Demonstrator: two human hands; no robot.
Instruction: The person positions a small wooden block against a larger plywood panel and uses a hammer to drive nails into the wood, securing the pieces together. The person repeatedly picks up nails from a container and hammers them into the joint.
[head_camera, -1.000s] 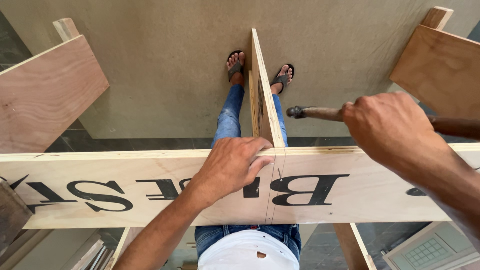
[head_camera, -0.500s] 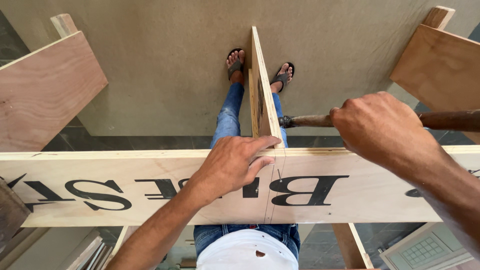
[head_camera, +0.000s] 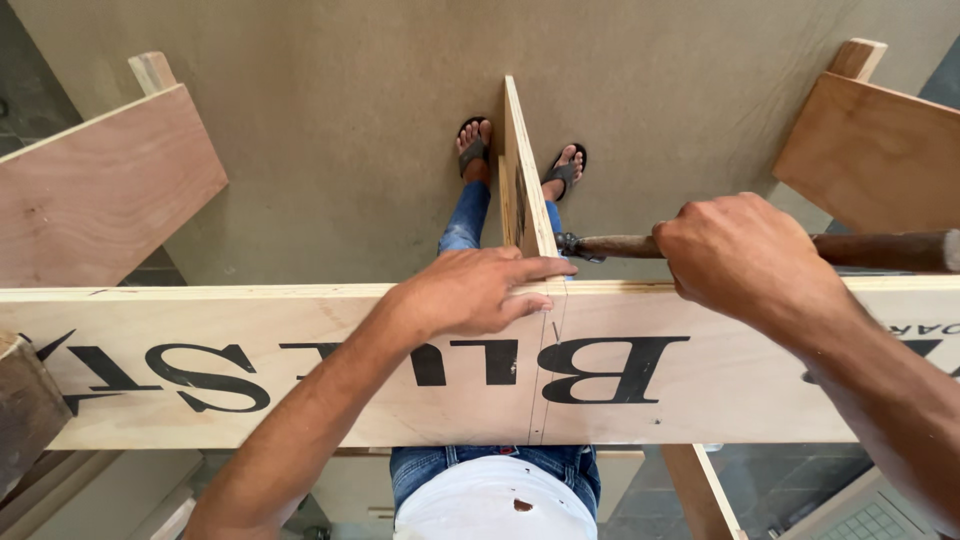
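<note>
The hammer (head_camera: 700, 246) is moving in toward the upright plywood divider (head_camera: 520, 185): a second ago its head was hanging clear to the right of that divider, and now the head is sitting right against the divider's near edge, just above the long printed plywood board (head_camera: 300, 370). That suggests a strike or a tap at the joint where divider and board are meeting, though the head is small and partly hidden, so I cannot be sure it is actually touching.

The right hand (head_camera: 745, 260) is gripping the hammer's wooden handle, fingers wrapped tight around it, to the right of the divider. The left hand (head_camera: 470, 295) is lying flat on the top of the printed board, just left of the divider, fingers together and stretched out, with the fingertips reaching the divider's base; it is holding nothing, only pressing down. It is keeping nearly the same place as before.

A pencil line is running across the printed board directly below the divider. Beyond the divider the person's sandalled feet (head_camera: 520, 160) are standing on the floor (head_camera: 330, 130), one on each side of it. Far left and far right of the divider, two more plywood panels (head_camera: 100, 190) are leaning. No containers are showing in this view.
</note>
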